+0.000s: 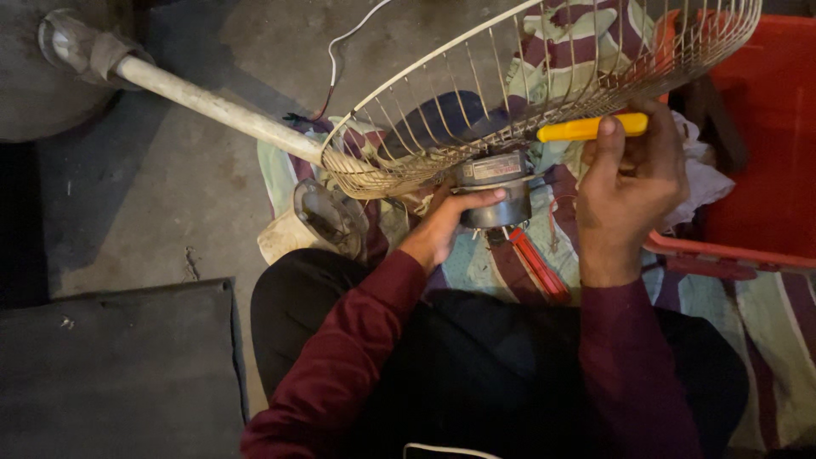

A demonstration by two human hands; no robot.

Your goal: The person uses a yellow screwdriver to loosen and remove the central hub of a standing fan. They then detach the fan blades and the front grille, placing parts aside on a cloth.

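- The left hand (446, 223) wraps its fingers around the grey fan motor (497, 189), at the centre of the view.
- The right hand (629, 183), at 3 o'clock from the motor, pinches a yellow-handled screwdriver (591, 127).
- The wire fan guard (544, 93) sits on the motor, tilted toward 1 o'clock.
- A white pole (212, 106) runs out toward 10 o'clock.
- A striped cloth (510, 268) lies beneath.

An informal floor-level repair spot, more backyard workshop than shop: bare, stained concrete floor (170, 187) lies left of the gripped fan motor (497, 191), a striped cloth (748, 314) is spread beneath it as a work mat, a red plastic crate (765, 144) stands just right of the grip, and a loose wire (340, 42) trails across the concrete above.
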